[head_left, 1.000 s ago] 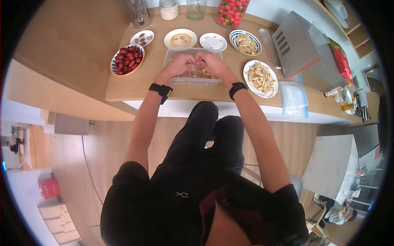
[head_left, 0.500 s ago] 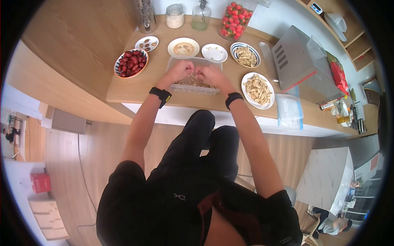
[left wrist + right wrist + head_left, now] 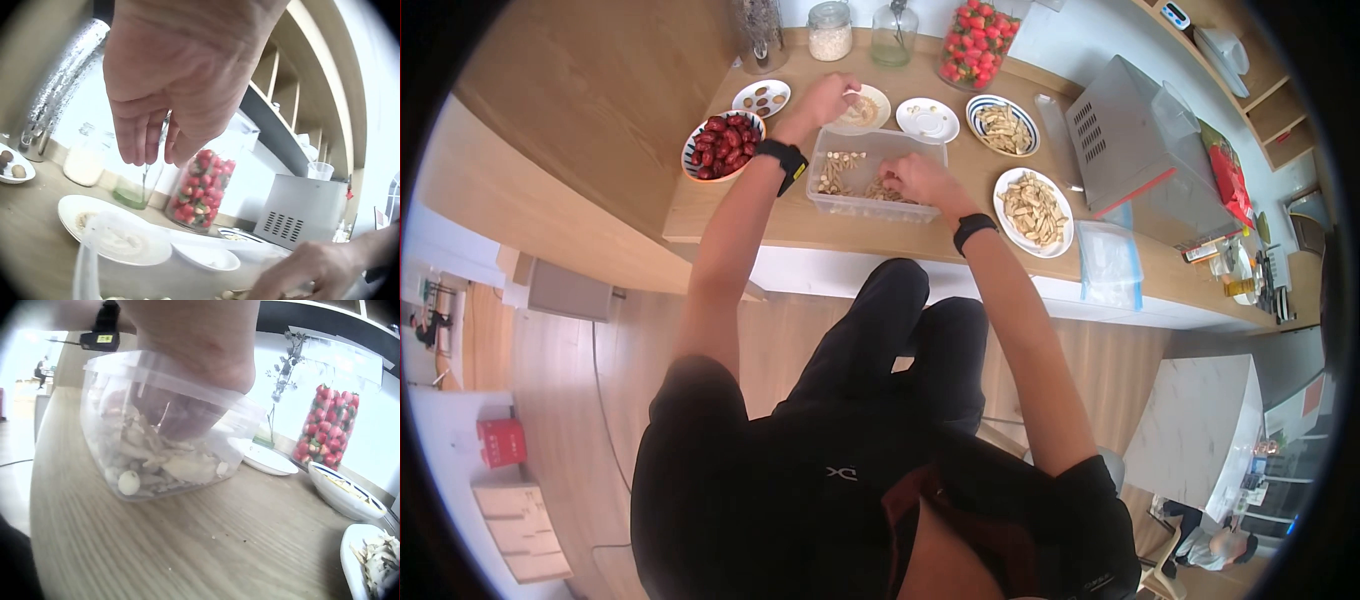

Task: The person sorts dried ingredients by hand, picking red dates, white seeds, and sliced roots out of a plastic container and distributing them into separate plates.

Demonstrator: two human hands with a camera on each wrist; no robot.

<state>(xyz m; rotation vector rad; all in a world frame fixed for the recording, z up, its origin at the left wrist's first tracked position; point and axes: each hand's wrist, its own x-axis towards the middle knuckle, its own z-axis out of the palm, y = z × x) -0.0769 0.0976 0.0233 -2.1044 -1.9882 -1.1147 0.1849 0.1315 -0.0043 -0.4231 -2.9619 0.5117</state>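
Note:
My left hand [image 3: 822, 100] hangs over the left side of a patterned plate [image 3: 870, 112], behind the clear plastic box [image 3: 878, 211]. In the left wrist view this hand [image 3: 178, 81] has nearly straight fingers, a gap beside the thumb and nothing visible between them. Inside the box lie pale dried pieces [image 3: 833, 180], on the left and around my right hand [image 3: 918, 178]. That hand reaches down into the box's right part, its fingers bent among the pieces. Its fingertips are hidden, so whether they pinch anything does not show.
A bowl of red dates [image 3: 722, 147] and a plate of small round items [image 3: 761, 98] stand left. A small white plate [image 3: 928, 121] is behind the box; sliced pieces fill a striped bowl [image 3: 1003, 126] and white plate [image 3: 1034, 212] at right. Jars line the back.
My left hand has left the box and moved back and left to the patterned plate, uncovering pieces in the box's left part. My right hand stays at the box, slightly lower among the pieces.

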